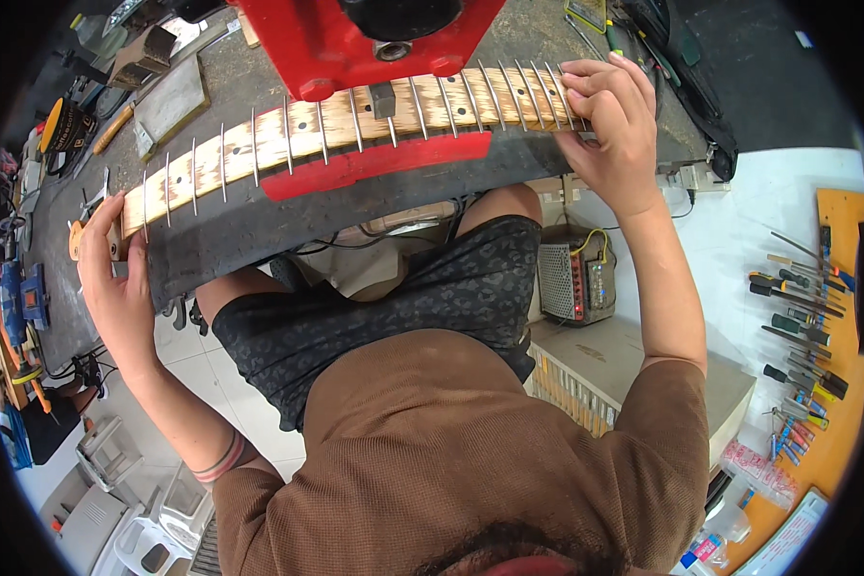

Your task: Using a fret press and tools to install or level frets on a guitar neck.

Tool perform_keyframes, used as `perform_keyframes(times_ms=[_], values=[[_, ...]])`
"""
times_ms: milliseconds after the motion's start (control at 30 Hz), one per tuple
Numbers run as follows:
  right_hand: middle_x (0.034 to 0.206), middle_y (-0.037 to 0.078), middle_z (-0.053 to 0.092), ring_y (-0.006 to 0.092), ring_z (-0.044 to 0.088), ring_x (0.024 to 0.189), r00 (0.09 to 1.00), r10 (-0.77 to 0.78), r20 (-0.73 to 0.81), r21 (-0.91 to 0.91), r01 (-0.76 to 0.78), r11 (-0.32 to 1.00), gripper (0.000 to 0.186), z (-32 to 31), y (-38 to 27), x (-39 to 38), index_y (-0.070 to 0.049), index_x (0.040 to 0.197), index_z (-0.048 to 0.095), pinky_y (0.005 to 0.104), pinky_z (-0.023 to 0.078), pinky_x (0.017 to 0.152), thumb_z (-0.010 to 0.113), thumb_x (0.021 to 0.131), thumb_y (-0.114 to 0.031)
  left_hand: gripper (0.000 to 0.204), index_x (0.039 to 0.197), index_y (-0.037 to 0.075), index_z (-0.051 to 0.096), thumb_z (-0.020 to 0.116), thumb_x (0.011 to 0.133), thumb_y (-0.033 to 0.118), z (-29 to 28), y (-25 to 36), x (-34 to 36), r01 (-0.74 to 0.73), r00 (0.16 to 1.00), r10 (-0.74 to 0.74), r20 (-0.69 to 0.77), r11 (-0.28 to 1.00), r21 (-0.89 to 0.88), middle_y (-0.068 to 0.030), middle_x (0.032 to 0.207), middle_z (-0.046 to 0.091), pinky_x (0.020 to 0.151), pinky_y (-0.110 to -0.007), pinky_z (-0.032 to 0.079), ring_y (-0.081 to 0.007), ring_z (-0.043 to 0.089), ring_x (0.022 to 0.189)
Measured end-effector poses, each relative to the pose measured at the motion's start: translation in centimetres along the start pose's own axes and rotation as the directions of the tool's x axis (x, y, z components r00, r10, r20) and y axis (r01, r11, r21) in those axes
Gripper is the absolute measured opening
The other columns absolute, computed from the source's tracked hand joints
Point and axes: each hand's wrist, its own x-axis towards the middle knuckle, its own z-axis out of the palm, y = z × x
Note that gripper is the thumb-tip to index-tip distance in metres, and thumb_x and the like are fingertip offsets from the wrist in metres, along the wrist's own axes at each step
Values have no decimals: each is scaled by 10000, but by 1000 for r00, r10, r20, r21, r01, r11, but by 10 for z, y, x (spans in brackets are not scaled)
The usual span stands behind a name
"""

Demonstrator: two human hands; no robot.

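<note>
The fretted neck (339, 117) lies with its long axis left to right, right end pointing farther away, left hand (115, 274) and right hand (616, 144) each gripping one end.

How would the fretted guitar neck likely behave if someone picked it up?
The fretted guitar neck would probably feel stiff, as it appears to be solid wood. It may be fairly light for its length, being slim. Its metal frets project past the wood's edges, so they might snag.

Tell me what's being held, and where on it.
The fretted wooden neck: the left hand holds its left end, the right hand its right end.
</note>
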Motion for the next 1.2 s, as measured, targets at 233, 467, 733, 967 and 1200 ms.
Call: perform_keyframes(times_ms=[233, 467, 733, 967, 1200], values=[[1264, 39, 769, 272, 729, 1281, 994, 11, -108, -4, -12, 1000, 502, 22, -6, -15, -131, 1160, 645, 549, 468, 1243, 886, 742, 9, 455, 1478, 85, 710, 789, 1032, 43, 5, -7, -6, 14, 997, -15, -77, 1000, -18, -104, 1483, 748, 1232, -421, 473, -296, 668, 1425], [1500, 71, 707, 302, 631, 1471, 977, 191, -98, -191, -207, 959, 692, 6, -11, -39, -163, 1443, 622, 547, 371, 1289, 908, 822, -56, 461, 1364, 16, 708, 658, 920, -96, -21, -23, -16, -137, 927, 114, -358, 990, -40, -125, 1394, 746, 1189, -419, 493, -306, 687, 1346], [1537, 80, 654, 323, 601, 1482, 963, 218, -155, -177, -244, 953, 700, 6, -31, -40, -140, 1527, 616, 563, 353, 1303, 831, 876, 0, 188, 1125, -6, 815, 806, 971, 100, -73, -106, -18, 279, 900, -331, 285, 937, 209, -168, 1094, 777, 932, -424, 579, -339, 765, 1028], [1481, 75, 667, 320, 604, 1467, 949, 257, -182, -196, -292, 936, 594, -9, -52, -46, -144, 1487, 636, 573, 340, 1298, 808, 929, -30, 125, 1033, -17, 765, 779, 974, 92, -63, -101, -17, 130, 934, -237, 269, 922, 364, -172, 1044, 714, 900, -495, 560, -418, 715, 1028], [1446, 72, 681, 316, 617, 1450, 943, 278, -185, -181, -311, 933, 580, -17, -55, -52, -140, 1472, 633, 585, 345, 1292, 803, 930, -28, 106, 1058, -23, 728, 753, 972, 34, -70, -114, -27, 18, 981, -64, 184, 971, 239, -172, 1019, 695, 913, -468, 551, -400, 688, 1036]])
